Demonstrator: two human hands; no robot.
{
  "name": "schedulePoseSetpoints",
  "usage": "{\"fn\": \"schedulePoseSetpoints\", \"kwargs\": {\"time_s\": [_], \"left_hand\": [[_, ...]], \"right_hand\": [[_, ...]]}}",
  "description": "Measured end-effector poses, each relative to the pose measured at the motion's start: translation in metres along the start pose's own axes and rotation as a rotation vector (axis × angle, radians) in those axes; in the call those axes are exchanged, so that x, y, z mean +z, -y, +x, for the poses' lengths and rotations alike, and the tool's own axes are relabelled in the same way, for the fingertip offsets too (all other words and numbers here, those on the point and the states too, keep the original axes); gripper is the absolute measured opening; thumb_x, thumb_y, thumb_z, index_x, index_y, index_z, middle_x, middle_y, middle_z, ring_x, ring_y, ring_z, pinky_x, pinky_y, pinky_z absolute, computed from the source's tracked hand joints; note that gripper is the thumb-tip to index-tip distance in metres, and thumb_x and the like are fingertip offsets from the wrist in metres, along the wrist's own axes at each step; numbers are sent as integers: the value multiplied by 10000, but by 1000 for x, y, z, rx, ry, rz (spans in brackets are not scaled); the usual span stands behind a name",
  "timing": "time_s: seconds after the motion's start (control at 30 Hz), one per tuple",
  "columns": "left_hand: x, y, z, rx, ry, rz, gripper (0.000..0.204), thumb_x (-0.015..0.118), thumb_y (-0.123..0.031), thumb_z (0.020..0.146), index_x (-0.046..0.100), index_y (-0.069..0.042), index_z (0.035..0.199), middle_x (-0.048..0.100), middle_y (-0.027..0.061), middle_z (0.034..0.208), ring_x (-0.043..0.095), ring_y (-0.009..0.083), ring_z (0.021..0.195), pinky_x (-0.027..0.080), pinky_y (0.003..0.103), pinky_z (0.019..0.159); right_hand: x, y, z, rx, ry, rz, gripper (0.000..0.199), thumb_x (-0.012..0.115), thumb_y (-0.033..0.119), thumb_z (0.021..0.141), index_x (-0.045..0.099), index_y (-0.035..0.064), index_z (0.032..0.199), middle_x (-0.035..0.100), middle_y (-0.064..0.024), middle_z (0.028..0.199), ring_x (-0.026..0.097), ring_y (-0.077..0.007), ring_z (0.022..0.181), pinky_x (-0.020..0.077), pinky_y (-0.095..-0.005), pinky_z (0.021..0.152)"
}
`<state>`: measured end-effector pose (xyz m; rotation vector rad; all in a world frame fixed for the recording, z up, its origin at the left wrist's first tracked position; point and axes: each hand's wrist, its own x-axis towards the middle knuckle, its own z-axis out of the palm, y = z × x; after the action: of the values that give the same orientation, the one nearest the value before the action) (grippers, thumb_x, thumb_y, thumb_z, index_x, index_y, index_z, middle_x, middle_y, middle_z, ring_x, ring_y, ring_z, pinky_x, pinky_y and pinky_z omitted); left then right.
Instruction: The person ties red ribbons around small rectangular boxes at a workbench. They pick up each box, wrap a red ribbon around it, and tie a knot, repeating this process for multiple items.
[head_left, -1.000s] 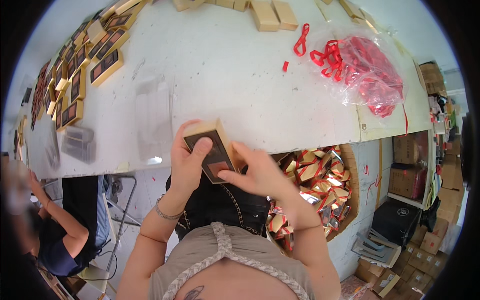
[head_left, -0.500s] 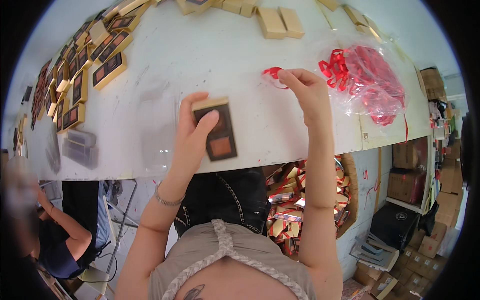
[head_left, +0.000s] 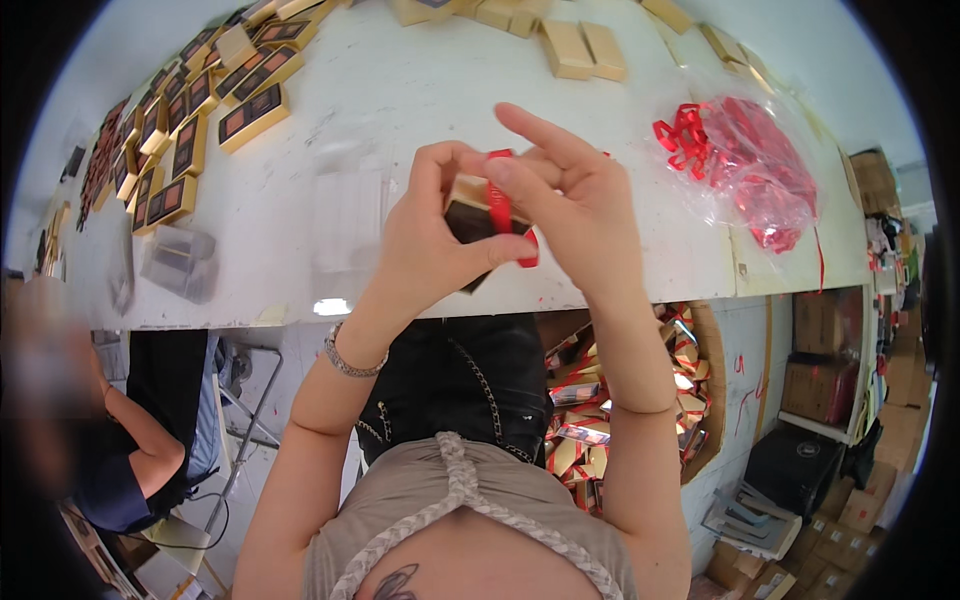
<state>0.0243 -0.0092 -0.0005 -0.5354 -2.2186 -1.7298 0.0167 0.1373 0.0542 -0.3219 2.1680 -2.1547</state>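
Note:
My left hand [head_left: 425,235] is closed around a small gold-and-dark box [head_left: 467,222], held tilted above the white table near its front edge. A red ribbon [head_left: 499,208] lies across the box, with a loose part hanging by my left thumb. My right hand [head_left: 580,205] presses the ribbon against the box with its thumb, while one finger sticks out away from it. Part of the box is hidden by both hands. To the right, a clear plastic bag [head_left: 765,165] holds more red ribbons, some spilling out at its left side.
Gold boxes with dark faces [head_left: 253,118] are piled at the far left. Plain gold boxes [head_left: 567,52] lie at the back. Clear plastic cases [head_left: 180,262] sit at the left front. Below the table, a carton [head_left: 712,400] holds ribboned boxes. Another person's arm [head_left: 145,430] shows at lower left.
My right hand has come left with the ribbon, which now lies across the box. My left hand has lifted and turned the box towards it. The view has shifted slightly.

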Motion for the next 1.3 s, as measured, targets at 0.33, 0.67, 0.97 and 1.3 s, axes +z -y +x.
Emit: {"fn": "schedulePoseSetpoints", "kwargs": {"time_s": [0.33, 0.67, 0.97, 1.3], "left_hand": [[-40, 4, 18, -504, -86, -399, 329, 666, -237, 844, 493, -54, 1056, 558, 21, 867, 539, 68, 753, 480, 214, 646], [-47, -6, 51, -546, -8, -300, 460, 622, -451, 846, 529, -37, 1021, 586, 35, 780, 582, 80, 684, 500, 221, 595], [-56, 8, 52, -737, -60, -593, 554, 458, -582, 887, 572, -42, 934, 612, 53, 795, 597, 109, 702, 511, 246, 655], [-48, 1, 44, -529, 79, -623, 479, 494, -476, 907, 513, -73, 1166, 578, 20, 938, 549, 79, 848, 475, 223, 735]], "right_hand": [[-93, -118, -8, -214, -90, -1082, 271, 535, 208, 894, 626, 0, 1042, 618, -191, 1079, 567, -331, 1039, 454, -400, 886], [19, -75, -24, -282, 124, -237, 248, 760, 55, 683, 649, 16, 902, 624, -83, 919, 553, -255, 1020, 454, -330, 855], [10, -72, -10, -847, 93, -627, 159, 685, 32, 715, 644, 83, 859, 603, 5, 686, 597, -176, 696, 423, -383, 855], [-4, -51, -6, -425, 220, -510, 198, 714, 110, 752, 643, 122, 936, 624, 6, 708, 599, -120, 667, 404, -354, 879]]}}
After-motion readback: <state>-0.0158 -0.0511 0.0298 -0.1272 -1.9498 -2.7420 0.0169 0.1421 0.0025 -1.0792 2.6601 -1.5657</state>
